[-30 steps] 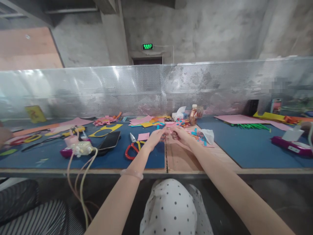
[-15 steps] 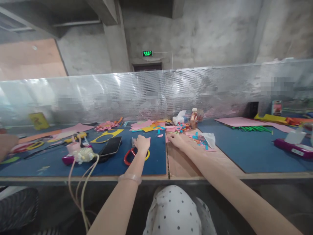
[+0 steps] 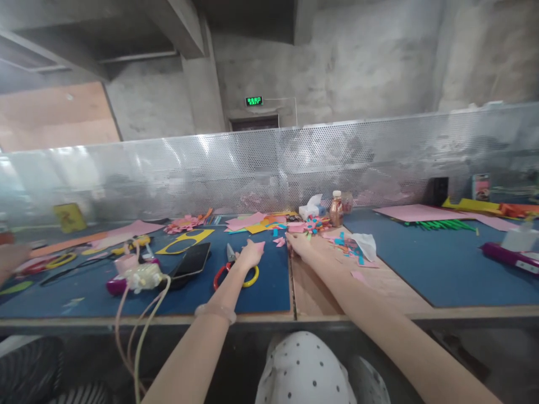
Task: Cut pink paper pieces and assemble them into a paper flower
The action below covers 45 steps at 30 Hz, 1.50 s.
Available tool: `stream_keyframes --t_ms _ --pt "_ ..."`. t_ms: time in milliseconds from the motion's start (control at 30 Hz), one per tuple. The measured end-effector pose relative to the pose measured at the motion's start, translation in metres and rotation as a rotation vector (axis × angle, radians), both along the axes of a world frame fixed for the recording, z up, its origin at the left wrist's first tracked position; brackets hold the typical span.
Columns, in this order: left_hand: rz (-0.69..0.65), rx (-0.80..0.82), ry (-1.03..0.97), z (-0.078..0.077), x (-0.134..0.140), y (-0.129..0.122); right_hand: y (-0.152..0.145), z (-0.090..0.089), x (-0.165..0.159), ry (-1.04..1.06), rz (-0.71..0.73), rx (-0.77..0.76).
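A small piece of pink paper (image 3: 260, 247) is pinched in my left hand (image 3: 251, 254), over the blue mat. Beneath that wrist lie scissors with a red and a yellow handle loop (image 3: 251, 277), partly covered by my forearm. My right hand (image 3: 300, 246) rests with bent fingertips at the seam between the blue mat and the bare wooden strip; what they pinch, if anything, is hidden. Small pink paper scraps (image 3: 279, 242) lie between the two hands. Just beyond my right hand is a flower of coloured paper strips (image 3: 314, 225).
A phone (image 3: 194, 259) and a power strip with cables (image 3: 141, 276) lie to the left. Behind are coloured paper sheets (image 3: 252, 220), a bottle (image 3: 336, 210) and tissues (image 3: 310, 209). Another person's hand (image 3: 12, 261) shows at far left. A perforated metal screen (image 3: 236, 168) bounds the table.
My left hand has shifted slightly right and down, exposing the scissor blades. Pink scraps now show between my hands, and another lies on the wooden strip. The view has tilted up slightly.
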<state>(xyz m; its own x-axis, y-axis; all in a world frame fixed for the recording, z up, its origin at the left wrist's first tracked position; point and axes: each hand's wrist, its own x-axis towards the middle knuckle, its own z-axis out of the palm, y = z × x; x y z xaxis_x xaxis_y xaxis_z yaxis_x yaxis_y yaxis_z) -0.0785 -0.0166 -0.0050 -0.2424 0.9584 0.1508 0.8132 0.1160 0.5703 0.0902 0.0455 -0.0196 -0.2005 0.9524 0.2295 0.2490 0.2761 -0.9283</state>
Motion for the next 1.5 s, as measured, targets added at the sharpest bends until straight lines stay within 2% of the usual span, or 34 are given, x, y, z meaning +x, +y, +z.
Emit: stream_keyframes --t_ms 100,300,467,633,767,833,967,1067,1167,1267,1400,1500 --pt "-0.030 0.063 -0.017 -0.001 -0.008 0.002 -0.009 0.006 0.002 -0.046 -0.052 0.000" --pt "-0.085 0.156 0.005 -0.007 -0.017 0.015 -0.015 0.011 -0.005 -0.038 -0.029 -0.035" --pt "-0.014 0.202 0.131 -0.005 -0.017 0.014 -0.012 0.010 -0.004 -0.032 0.004 -0.046" --pt "-0.019 0.160 0.269 -0.004 -0.011 0.005 -0.013 0.012 -0.002 -0.089 0.023 -0.034" --pt "0.034 0.245 0.255 -0.004 -0.006 0.006 -0.013 0.013 -0.004 -0.095 0.031 -0.020" --pt "-0.021 0.354 0.237 -0.002 -0.005 0.008 -0.013 0.013 -0.005 -0.048 0.025 -0.028" --pt "-0.322 0.552 0.240 0.003 -0.001 0.009 -0.015 0.016 -0.006 0.086 0.019 -0.058" --pt "-0.376 0.607 0.219 0.004 0.003 0.006 -0.016 0.017 -0.006 0.121 0.088 -0.055" --pt "-0.381 0.636 0.120 0.004 0.007 0.001 -0.015 0.016 -0.007 0.159 0.048 -0.012" --pt "-0.341 0.590 -0.143 0.003 0.008 0.000 -0.016 0.016 -0.009 0.116 -0.031 0.058" --pt "-0.195 0.260 -0.551 0.003 0.004 0.005 -0.017 0.017 -0.012 0.041 0.022 0.133" --pt "-0.205 0.171 -0.696 0.004 0.000 0.007 -0.016 0.016 -0.014 0.040 0.027 0.204"
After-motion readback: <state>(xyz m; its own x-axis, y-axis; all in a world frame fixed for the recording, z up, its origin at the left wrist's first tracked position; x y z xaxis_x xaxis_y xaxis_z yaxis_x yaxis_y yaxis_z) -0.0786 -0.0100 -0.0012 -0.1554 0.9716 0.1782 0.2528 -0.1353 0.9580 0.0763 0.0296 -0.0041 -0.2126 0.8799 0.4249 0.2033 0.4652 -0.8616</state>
